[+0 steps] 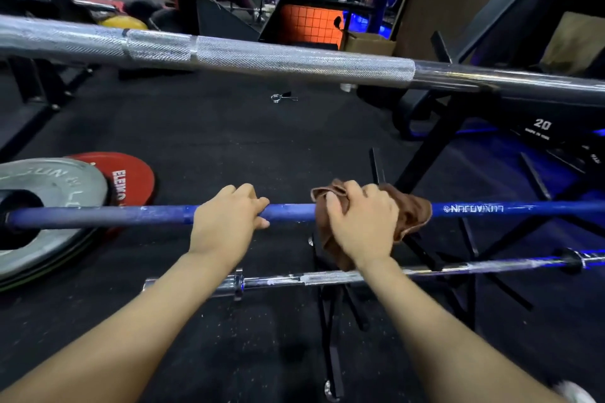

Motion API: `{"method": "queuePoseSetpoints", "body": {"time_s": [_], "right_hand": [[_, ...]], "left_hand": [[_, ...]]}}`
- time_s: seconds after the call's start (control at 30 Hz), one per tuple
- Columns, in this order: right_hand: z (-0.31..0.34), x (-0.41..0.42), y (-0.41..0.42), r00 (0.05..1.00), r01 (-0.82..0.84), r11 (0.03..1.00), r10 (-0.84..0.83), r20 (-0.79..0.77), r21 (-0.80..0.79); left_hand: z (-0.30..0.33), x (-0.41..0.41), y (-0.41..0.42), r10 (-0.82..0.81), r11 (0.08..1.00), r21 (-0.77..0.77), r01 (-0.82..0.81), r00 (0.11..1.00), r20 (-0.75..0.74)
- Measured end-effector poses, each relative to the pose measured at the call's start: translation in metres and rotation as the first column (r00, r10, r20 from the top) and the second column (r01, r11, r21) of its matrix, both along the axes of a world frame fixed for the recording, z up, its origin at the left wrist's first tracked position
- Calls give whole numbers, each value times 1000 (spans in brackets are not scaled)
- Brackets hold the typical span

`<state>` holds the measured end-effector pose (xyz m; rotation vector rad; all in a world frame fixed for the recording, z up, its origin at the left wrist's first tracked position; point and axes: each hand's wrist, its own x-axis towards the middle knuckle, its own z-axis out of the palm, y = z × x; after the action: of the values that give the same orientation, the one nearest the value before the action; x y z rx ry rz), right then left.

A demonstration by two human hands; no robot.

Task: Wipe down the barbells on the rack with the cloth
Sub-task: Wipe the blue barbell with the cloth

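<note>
Below, both hands grip the blue barbell (157,214) — right hand (361,226) through the brown cloth (414,214), left hand (226,222) bare; fingertips hidden.

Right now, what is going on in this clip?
A person is wiping a blue barbell on a black rack. The right hand grips a brown cloth wrapped around the bar, while the left hand holds the bare bar beside it. White smudges show on the bar left of the hands. A knurled silver barbell sits above, a chrome one below; neither is being touched.
</note>
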<state>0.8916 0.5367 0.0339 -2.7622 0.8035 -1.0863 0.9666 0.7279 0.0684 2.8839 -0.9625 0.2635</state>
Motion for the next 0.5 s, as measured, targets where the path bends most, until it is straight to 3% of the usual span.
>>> {"method": "queuePoseSetpoints", "body": {"time_s": [0.13, 0.27, 0.37, 0.5], "right_hand": [[-4, 25, 54, 995, -97, 995, 97, -10, -5], [2, 5, 16, 938, -324, 942, 308, -158, -90], [5, -15, -28, 966, -200, 979, 189, -175, -48], [1, 1, 4, 1000, -2, 999, 3, -8, 39]], "left_hand": [[0, 0, -1, -4, 1000, 28, 3, 1000, 23], [3, 3, 3, -17, 1000, -17, 17, 999, -37], [2, 3, 2, -27, 999, -18, 26, 999, -40], [0, 1, 0, -25, 999, -25, 24, 999, -22]]}}
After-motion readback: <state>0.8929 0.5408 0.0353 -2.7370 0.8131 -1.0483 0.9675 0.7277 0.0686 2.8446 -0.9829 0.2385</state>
